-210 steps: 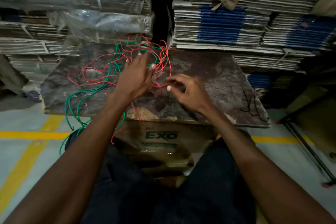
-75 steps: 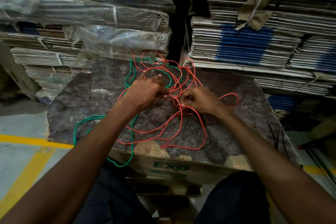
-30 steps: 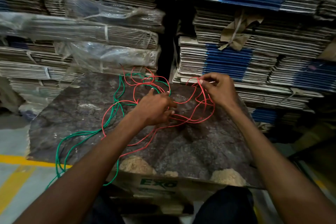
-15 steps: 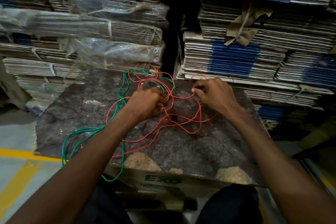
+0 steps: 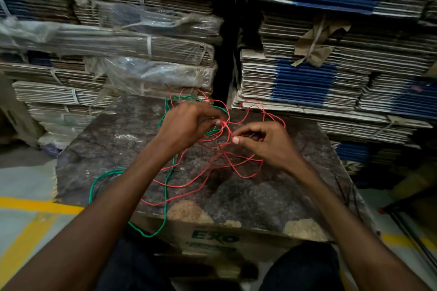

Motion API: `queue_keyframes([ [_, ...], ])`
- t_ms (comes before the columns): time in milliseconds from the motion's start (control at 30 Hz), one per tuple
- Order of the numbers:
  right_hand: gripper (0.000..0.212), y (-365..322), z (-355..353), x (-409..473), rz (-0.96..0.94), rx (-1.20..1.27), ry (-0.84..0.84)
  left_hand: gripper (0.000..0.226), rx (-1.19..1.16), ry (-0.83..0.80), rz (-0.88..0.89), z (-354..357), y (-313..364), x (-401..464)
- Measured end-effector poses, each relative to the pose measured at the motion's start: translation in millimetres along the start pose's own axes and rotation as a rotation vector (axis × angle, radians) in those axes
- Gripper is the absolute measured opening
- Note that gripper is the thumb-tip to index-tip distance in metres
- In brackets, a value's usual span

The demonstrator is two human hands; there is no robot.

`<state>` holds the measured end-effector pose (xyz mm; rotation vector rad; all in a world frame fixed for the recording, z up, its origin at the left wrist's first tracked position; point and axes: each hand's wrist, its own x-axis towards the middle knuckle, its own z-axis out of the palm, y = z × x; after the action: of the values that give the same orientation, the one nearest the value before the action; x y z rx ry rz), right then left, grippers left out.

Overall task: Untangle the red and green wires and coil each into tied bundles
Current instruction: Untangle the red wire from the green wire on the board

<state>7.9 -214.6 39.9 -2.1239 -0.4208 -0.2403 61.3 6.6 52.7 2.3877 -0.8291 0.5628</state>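
- The left hand (image 5: 186, 123) hovered above the far middle of the dark tabletop (image 5: 113, 139), fingers curled, its grip pinching strands of the red wire (image 5: 189, 185) where the tangle was thickest.
- The right hand (image 5: 267, 144) sat just beside it, thumb and forefinger closed on a red strand.
- Red loops spread over the middle of the tabletop, between and beneath both hands.
- The green wire (image 5: 94, 184) crossed the red near the left hand, ran down the left side and hung over the near edge.
- Stacks of flattened cardboard (image 5: 307, 78) stood behind; a box marked EXO (image 5: 215, 236) was under the tabletop.
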Motion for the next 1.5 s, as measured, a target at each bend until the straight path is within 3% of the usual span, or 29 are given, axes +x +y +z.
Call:
queue_keyframes([
  [67, 0.017, -8.2, -6.1, -0.7, -0.035, 0.063, 0.057, 0.028, -0.057, 0.045, -0.062, -3.9, 8.1, 0.7],
  [167, 0.013, -21.2, -15.7, -2.4, -0.08, 0.178, 0.116, 0.026, -0.116, 0.098, -0.099, -9.4, 19.5, 2.2],
  [333, 0.031, -20.6, -25.1, -1.1, 0.015, 0.442, 0.259, 0.034, -0.312, 0.076, -0.109, -9.5, 34.1, 0.5],
  [467, 0.043, -9.9, -12.6, 0.7, -0.02, 0.261, 0.124, 0.025, -0.575, 0.058, -0.157, -3.7, 45.2, 4.3],
  [600, 0.013, -5.8, 0.8, 3.1, -0.072, 0.098, 0.047, 0.002, -0.823, 0.046, -0.191, -10.9, 57.6, 6.5],
  [667, 0.006, -5.8, 1.6, 2.3, -0.081, 0.135, 0.04, 0.005, -0.855, 0.042, -0.205, -14.7, 56.1, 6.8],
  [767, 0.015, -2.3, -2.5, -4.2, -0.086, 0.159, -0.001, 0.02, -0.875, 0.062, -0.279, -21.6, 49.8, 4.8],
  [867, 0.018, 5.4, -8.3, -6.1, -0.107, 0.028, -0.071, 0.032, -0.921, 0.154, -0.452, -26.3, 40.1, 5.9],
  [933, 0.02, 6.0, -18.7, -5.9, -0.145, -0.076, -0.106, 0.036, -0.869, 0.18, -0.47, -28.1, 33.9, 9.2],
  [1067, 0.026, -4.5, -41.5, 2.4, -0.275, -0.291, -0.125, 0.049, -0.696, -0.012, -0.296, -26.1, 30.9, 9.7],
  [1200, 0.028, -9.6, -57.9, 18.9, -0.269, -0.243, -0.025, 0.06, -0.747, -0.177, -0.284, -19.3, 37.5, -0.1],
  [1400, 0.011, -10.1, -56.8, 39.7, -0.223, -0.15, 0.104, 0.026, -1.017, -0.311, -0.197, -10.5, 45.5, -10.3],
  [1500, 0.01, -14.0, -51.3, 45.2, -0.195, -0.028, 0.144, 0.02, -1.232, -0.265, -0.233, -12.3, 54.0, -10.5],
])
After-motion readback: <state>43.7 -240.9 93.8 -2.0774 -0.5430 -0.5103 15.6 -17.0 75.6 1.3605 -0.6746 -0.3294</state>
